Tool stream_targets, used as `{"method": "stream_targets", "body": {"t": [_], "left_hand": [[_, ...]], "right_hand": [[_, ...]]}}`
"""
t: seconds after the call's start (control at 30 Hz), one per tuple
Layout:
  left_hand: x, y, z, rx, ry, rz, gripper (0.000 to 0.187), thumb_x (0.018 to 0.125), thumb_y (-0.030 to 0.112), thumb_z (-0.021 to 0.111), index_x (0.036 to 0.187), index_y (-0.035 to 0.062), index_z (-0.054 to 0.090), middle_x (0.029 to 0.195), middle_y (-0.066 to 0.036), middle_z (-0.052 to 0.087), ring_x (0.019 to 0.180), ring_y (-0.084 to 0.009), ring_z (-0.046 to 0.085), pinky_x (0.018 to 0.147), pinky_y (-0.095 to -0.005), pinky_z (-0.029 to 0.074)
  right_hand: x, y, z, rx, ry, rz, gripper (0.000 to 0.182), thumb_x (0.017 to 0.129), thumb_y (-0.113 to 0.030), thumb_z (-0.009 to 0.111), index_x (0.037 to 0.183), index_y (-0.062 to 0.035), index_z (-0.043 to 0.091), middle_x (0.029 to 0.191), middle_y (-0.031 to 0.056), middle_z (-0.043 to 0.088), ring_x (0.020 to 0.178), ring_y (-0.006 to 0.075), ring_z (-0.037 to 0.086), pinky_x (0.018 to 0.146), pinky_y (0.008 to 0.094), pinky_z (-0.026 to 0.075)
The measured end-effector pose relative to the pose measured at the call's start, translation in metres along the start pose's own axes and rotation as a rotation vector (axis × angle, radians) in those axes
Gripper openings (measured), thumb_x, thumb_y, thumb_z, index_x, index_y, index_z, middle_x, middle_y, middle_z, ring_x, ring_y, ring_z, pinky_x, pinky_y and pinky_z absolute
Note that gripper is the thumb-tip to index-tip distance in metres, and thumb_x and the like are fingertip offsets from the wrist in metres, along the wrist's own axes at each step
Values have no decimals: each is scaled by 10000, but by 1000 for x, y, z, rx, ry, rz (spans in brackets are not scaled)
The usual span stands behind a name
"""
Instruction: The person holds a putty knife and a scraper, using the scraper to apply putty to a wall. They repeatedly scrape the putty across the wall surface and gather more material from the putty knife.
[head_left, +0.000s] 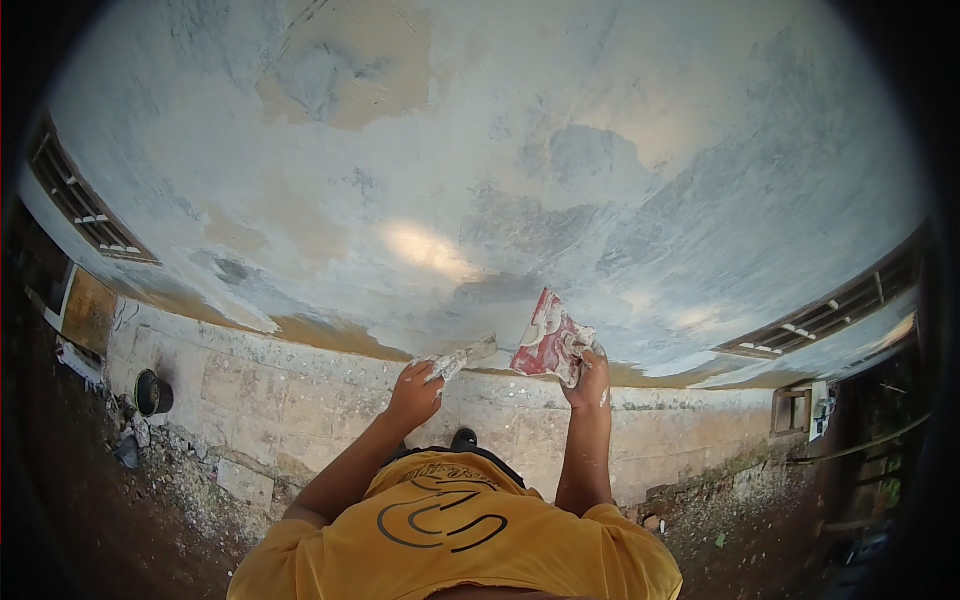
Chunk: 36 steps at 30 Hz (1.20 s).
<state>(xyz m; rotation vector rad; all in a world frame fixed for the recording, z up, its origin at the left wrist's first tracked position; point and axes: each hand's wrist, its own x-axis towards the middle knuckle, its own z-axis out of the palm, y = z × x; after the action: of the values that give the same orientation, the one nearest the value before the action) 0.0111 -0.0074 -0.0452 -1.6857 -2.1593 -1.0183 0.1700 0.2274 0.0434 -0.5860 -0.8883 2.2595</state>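
Note:
My left hand [415,393] is closed round the putty-smeared handle of a putty knife [481,350], its blade tilted up and to the right. In my right hand [590,380] is a red putty spreader [545,345], heavily coated with white putty and with one corner pointing up. Both tools are held close together in front of the wall [430,200], which carries patchy white and grey putty with tan areas showing through.
Below the wall runs a pale tiled ledge [300,400]. A dark bucket [153,393] lies at the left, near rubble [190,490]. Barred windows [90,200] flank the wall on both sides. More debris [730,510] covers the ground at right.

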Motion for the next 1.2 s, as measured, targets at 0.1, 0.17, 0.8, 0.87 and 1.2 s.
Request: {"method": "stream_targets", "body": {"t": [0.1,0.17,0.8,0.87,1.2], "left_hand": [[-12,8,15,-254,86,-254,396,664,-7,548,1060,-10,541,1022,-190,547,970,-318,524,847,-420,412],[-19,13,25,-412,122,-365,432,721,-37,501,1153,-39,481,1084,-201,537,1012,-308,525,889,-402,404],[22,43,-18,-1508,160,-948,452,780,-130,302,1202,-34,433,1110,-158,562,980,-248,584,842,-340,476],[23,41,-21,-1527,148,-916,448,780,-126,300,1194,-32,445,1101,-155,569,962,-245,592,822,-338,485],[31,51,-39,-1542,131,-932,360,836,-59,388,1190,-29,447,1087,-147,577,939,-231,597,799,-337,490]], "right_hand": [[-1,-2,8,-50,-59,-179,420,749,-10,426,1163,52,452,1147,159,532,1027,248,556,877,340,469],[1,2,17,-102,2,-390,325,768,15,524,1093,29,500,1031,109,566,909,195,576,832,306,456],[-2,47,21,-891,-150,-899,137,694,33,510,826,24,544,768,118,578,722,188,556,660,282,433],[0,48,19,-940,-150,-933,125,691,36,513,812,20,538,774,129,582,727,215,566,667,297,442],[20,63,-6,-1189,-207,-1033,208,663,49,500,853,-6,564,888,180,597,852,362,564,770,381,448]]}}
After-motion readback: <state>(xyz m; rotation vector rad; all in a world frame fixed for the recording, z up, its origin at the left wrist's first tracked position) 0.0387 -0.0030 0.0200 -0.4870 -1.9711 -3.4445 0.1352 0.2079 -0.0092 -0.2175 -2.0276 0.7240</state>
